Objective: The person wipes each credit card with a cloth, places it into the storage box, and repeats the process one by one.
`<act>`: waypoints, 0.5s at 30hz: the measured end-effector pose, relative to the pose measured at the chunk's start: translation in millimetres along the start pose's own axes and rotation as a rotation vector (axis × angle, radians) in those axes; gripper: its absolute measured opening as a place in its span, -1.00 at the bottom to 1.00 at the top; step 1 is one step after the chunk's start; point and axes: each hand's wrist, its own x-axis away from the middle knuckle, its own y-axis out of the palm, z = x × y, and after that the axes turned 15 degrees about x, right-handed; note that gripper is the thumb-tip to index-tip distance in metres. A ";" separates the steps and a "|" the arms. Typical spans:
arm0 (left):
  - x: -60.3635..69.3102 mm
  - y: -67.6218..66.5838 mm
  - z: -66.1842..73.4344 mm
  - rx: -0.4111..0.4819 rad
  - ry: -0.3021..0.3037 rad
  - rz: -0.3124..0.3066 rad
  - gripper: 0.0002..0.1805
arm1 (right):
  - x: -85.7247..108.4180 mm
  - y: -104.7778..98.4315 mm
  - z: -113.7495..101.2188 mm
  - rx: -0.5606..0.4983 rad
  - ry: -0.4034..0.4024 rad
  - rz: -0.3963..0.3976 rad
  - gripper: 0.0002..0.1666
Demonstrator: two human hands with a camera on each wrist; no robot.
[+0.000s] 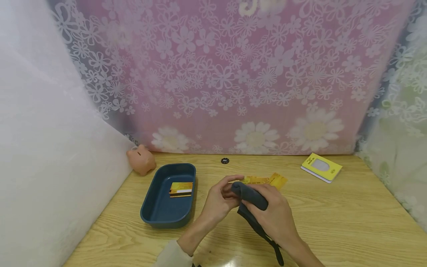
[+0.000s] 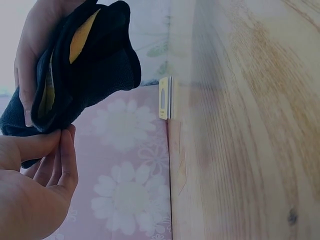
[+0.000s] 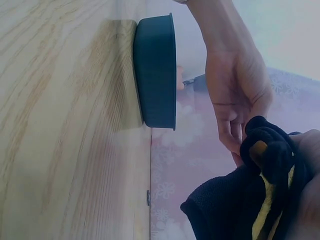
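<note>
A dark fabric pouch with a dangling strap is held above the table between both hands. The right hand grips its body, fingers wrapped over the top and thumb underneath. At the pouch's near edge the left hand pinches the fabric between thumb and fingers, as the left wrist view shows. Yellow shows inside the folds of the pouch in both wrist views; whether it is lining or contents, I cannot tell. Behind the hands lie yellow cards, partly hidden by the fingers.
To the left stands a dark blue tray holding a yellow card. An orange piggy bank is behind it. A black chip marked 100 lies near the back edge, and a yellow booklet at the back right.
</note>
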 end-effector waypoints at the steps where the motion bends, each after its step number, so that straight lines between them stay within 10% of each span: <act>1: 0.1 0.0 -0.1 0.003 0.002 -0.001 -0.38 | 0.0 0.2 0.3 0.002 0.002 0.004 -0.45; 15: 2.5 -1.8 0.0 -0.021 -0.006 0.041 -0.34 | -3.7 -3.6 18.5 -0.004 0.045 0.044 -0.43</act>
